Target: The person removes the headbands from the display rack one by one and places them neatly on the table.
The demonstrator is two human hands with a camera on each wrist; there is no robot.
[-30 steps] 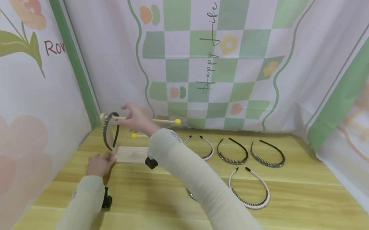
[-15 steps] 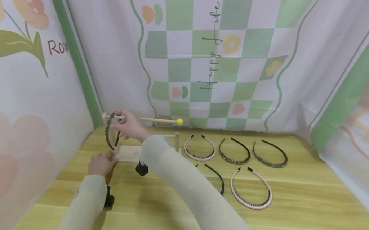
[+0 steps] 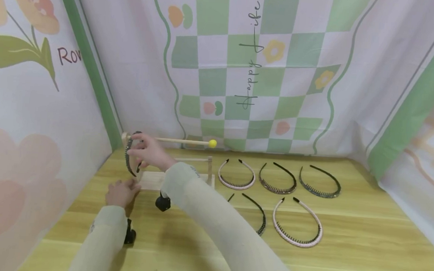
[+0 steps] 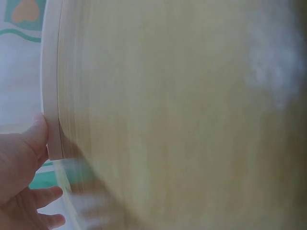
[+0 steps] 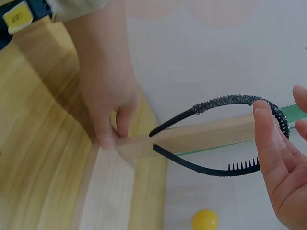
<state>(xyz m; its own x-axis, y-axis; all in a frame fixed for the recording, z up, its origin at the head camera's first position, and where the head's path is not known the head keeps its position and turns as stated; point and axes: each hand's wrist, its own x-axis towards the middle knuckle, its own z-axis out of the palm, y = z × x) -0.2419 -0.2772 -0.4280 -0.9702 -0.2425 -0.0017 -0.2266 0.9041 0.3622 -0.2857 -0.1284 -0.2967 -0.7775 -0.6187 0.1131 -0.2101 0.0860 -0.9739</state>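
Observation:
In the head view a dark beaded headband [image 3: 127,156] hangs at the left end of the upper rod of a wooden stand [image 3: 152,181]. The right hand [image 3: 150,151] is at this headband, fingers fairly straight and spread across its upper part. In the right wrist view, fingertips overlap the beaded headband [image 5: 225,101], whose two ends point toward the stand's base. The left hand [image 3: 120,192] pinches the near left corner of the stand between thumb and fingers. In the left wrist view, its thumb [image 4: 36,134] presses the wooden edge [image 4: 52,96].
To the right of the stand lie several headbands: a pink one [image 3: 237,186], a brown one [image 3: 277,191], a dark one [image 3: 319,194], a nearer pink one [image 3: 296,243] and a black one [image 3: 262,215] partly behind the right arm. A yellow ball [image 3: 212,143] tips the upper rod.
The right hand has moved left along the rod onto the headband, its raised finger coming down. The headband has shifted slightly toward the rod's left end. The left hand stays on the stand.

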